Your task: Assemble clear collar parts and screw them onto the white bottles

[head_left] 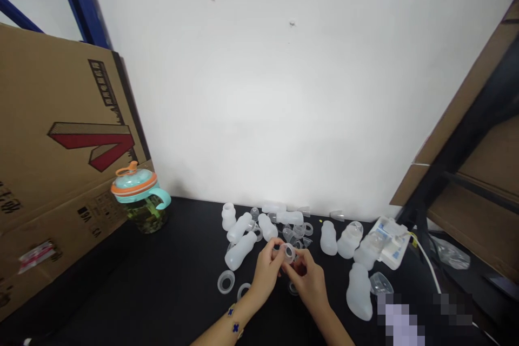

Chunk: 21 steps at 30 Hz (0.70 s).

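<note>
Between my fingertips is a translucent baby bottle collar ring point(289, 252), its round opening turned up toward me. My left hand point(268, 264) pinches its left side. My right hand point(308, 281) is closed on its right side, thumb near the rim; whether another small part sits inside the ring I cannot make out. Loose collar rings lie by my left forearm, one whole ring point(226, 282) and one partly covered ring point(244, 291). Just beyond my hands are several frosted baby bottles point(241, 250), clear caps and more rings.
More bottles point(359, 292) lie on the right, with a clear dome cap point(381, 283) and a white power strip point(391, 243) with a cable. A lidded drink jug point(140, 197) stands left beside a large cardboard box point(60, 135). The white wall point(275, 119) bounds the black table.
</note>
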{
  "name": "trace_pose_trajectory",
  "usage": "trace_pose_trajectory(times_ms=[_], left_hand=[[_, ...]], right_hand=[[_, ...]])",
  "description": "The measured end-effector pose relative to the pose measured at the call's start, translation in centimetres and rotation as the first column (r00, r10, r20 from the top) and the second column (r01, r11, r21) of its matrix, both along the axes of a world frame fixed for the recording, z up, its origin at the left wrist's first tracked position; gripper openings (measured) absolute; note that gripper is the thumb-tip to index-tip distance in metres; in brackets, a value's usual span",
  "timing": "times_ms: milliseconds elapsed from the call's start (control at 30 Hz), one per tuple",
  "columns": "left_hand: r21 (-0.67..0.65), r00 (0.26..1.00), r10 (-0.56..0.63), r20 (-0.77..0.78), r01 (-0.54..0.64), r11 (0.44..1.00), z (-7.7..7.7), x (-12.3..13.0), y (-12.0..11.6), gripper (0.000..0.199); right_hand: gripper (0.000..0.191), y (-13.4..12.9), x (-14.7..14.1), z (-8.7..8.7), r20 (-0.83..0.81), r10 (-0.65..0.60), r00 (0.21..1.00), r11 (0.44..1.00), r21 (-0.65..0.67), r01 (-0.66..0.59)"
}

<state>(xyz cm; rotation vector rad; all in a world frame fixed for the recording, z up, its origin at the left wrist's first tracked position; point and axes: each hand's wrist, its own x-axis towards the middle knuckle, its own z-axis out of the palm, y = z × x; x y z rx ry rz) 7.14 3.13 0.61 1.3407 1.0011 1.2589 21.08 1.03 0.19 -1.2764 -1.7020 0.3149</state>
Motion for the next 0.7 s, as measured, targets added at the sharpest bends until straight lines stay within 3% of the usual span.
trace_pose_trajectory(times_ms=[333, 700], left_hand=[[0.039, 0.998, -0.023, -0.055, 0.025, 0.999, 1.3, -0.6, -0.1, 0.037], [0.016, 0.997, -0.046, -0.053, 0.047, 0.999, 1.4, -0.9, 0.3, 0.032]], right_hand=[[0.038, -0.3, -0.1, 0.9, -0.053, 0.007, 0.999, 0.999, -0.035, -0.009], [0.035, -0.1, 0.2, 0.1, -0.027, 0.049, 0.998, 0.996, -0.067, -0.051]])
